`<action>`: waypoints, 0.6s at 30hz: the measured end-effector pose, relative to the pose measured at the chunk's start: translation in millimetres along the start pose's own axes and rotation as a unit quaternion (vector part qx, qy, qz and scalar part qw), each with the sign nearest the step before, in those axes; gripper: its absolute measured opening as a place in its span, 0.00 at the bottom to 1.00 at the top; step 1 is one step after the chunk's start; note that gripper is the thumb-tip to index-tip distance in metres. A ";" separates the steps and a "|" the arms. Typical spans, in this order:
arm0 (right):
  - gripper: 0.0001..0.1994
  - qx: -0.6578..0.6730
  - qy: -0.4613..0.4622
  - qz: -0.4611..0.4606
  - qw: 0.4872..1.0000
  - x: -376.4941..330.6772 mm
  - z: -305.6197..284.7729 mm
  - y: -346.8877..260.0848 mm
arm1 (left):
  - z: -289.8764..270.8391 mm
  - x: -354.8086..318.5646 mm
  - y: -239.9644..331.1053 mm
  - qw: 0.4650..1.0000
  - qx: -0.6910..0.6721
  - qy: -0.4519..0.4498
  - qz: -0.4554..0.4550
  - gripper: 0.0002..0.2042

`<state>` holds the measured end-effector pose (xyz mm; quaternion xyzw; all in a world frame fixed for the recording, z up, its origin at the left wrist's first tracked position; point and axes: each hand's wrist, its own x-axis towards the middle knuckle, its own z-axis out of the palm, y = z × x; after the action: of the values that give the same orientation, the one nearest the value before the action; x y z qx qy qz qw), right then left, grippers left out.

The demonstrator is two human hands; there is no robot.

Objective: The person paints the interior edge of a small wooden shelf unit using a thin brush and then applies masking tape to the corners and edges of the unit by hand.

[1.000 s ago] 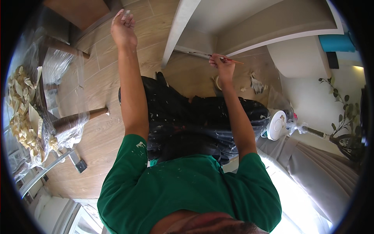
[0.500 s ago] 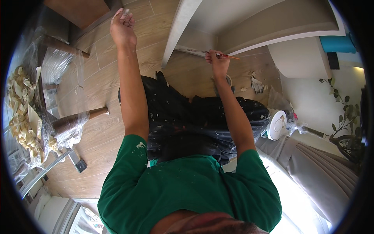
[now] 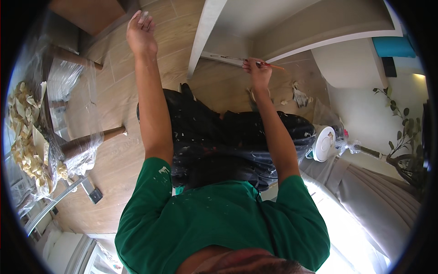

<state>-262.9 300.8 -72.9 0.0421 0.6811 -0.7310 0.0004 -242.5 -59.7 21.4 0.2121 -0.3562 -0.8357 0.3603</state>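
Observation:
My left hand (image 3: pixel 142 34) is raised at the upper left over the floor, touching no surface that I can see. Its fingers are loosely curled, and a pale grey patch shows at the fingertips; whether that is a coating or a small held piece is unclear. My right hand (image 3: pixel 257 73) pinches a thin paintbrush (image 3: pixel 276 67) by its orange-red handle. The brush's dark, pale-smeared end points left, beside the lower edge of a white-edged open recess (image 3: pixel 283 34). A round pale object beside my right forearm is partly hidden.
Peeled scraps (image 3: pixel 299 95) lie on the wood floor (image 3: pixel 102 150). A white-lidded tub (image 3: pixel 325 144) stands by my right knee. Plastic-wrapped furniture legs (image 3: pixel 82 144) and a heap of crumpled paper-like pieces (image 3: pixel 28 137) are at left. A leafy plant (image 3: pixel 406 128) and grey curtain (image 3: pixel 365 196) are at right.
My right hand and the brush have shifted slightly right against the recess edge. My left hand keeps its curled pose, and the whole view has moved a little.

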 end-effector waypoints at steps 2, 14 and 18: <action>0.08 0.000 -0.004 -0.001 1.000 2.7 8.3 5.6 | -2.4 2.2 0.8 1.000 -0.003 0.000 -0.004 0.18; 0.07 0.002 0.039 -0.004 0.999 -3.0 -13.3 11.3 | -7.2 2.6 2.2 0.999 -0.028 -0.016 0.002 0.17; 0.07 0.005 0.003 -0.008 1.000 0.8 2.0 10.9 | -4.2 4.0 1.8 1.000 -0.016 0.005 -0.002 0.17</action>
<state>-263.2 298.1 -83.7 0.0392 0.6777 -0.7343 -0.0075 -241.7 -65.5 19.7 0.2114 -0.3410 -0.8406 0.3638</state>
